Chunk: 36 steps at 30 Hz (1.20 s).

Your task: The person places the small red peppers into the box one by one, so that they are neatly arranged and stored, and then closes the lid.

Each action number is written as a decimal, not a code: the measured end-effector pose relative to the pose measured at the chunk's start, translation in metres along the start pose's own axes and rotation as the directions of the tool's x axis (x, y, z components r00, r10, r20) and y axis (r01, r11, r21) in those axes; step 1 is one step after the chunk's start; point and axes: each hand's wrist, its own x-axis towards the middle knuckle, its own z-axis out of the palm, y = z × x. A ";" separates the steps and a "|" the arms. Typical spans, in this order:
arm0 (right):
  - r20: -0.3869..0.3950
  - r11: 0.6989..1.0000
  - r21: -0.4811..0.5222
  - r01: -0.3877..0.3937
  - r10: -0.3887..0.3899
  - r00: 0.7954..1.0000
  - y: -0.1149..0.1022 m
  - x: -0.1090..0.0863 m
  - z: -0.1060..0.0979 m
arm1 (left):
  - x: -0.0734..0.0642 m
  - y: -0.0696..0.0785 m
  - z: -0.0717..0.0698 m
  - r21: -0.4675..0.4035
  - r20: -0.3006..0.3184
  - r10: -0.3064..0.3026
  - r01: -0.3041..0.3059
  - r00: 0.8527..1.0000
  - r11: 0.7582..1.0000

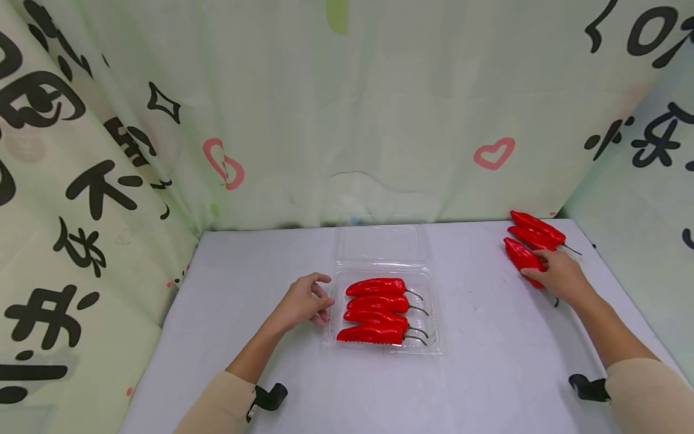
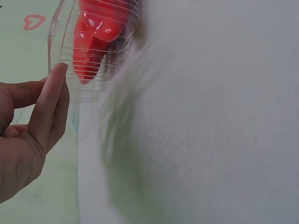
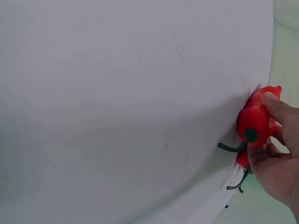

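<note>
**Right hand (image 1: 555, 276) pinches a red chili pepper (image 1: 519, 255)**

The thumb and fingers close around its body, stem pointing back toward the wrist. Two more peppers (image 1: 542, 229) lie just beyond that hand on the white table (image 1: 477, 374). Well to its left sits a clear plastic clamshell (image 1: 425, 282), its lid (image 1: 381, 247) folded open on the side away from both hands. Four red peppers (image 1: 376, 303) lie inside in a row, stems toward the gripping hand. The left hand (image 1: 305, 301) is loosely bent and holds nothing, fingertips at the clamshell's near side; whether they touch, I cannot tell.
</note>
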 end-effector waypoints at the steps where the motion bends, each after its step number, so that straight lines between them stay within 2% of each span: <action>1: 0.012 1.000 -0.001 -0.003 0.003 1.000 -0.001 0.000 0.000 | 0.000 0.000 0.000 -0.006 0.001 0.000 0.000 1.000 1.000; 8: 0.045 0.999 0.028 -0.025 0.024 0.999 -0.001 -0.002 0.001 | -0.002 -0.001 0.000 -0.026 0.001 -0.002 0.002 1.000 1.000; 25: 0.025 0.999 0.030 -0.011 0.010 1.000 0.001 -0.004 0.007 | 0.001 -0.002 -0.005 -0.064 0.047 -0.017 0.020 0.999 0.998; 36: 0.035 0.999 0.040 0.004 -0.005 0.999 -0.001 -0.005 0.004 | 0.002 -0.001 -0.005 -0.074 0.046 -0.018 0.022 0.999 0.997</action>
